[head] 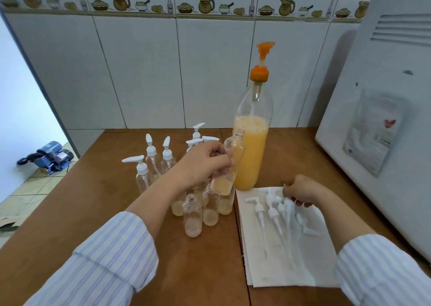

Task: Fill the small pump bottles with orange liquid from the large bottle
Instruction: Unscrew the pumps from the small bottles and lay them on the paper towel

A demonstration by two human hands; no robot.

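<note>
the left hand (205,163) is curled round a small open bottle (229,163), holding it lifted and tilted above the others, neck up toward the large bottle (253,142); a little orange liquid sits in its bottom end. just beside it on the right, the large bottle stands upright on the wooden table (140,247), about half full of orange liquid, with an orange pump (262,61) on top. directly under the held bottle stands a cluster of uncapped small bottles (203,210), each with some pale orange liquid at the base. behind and to the left of the hand stand empty small bottles with white pumps on (151,163).

the right hand (303,191) rests on a white paper towel (286,259) to the right of the cluster, its fingers pinching one of the loose white pump heads (272,212) lying there. a white appliance (384,119) stands along the right edge, and a tiled wall (140,72) rises behind.
</note>
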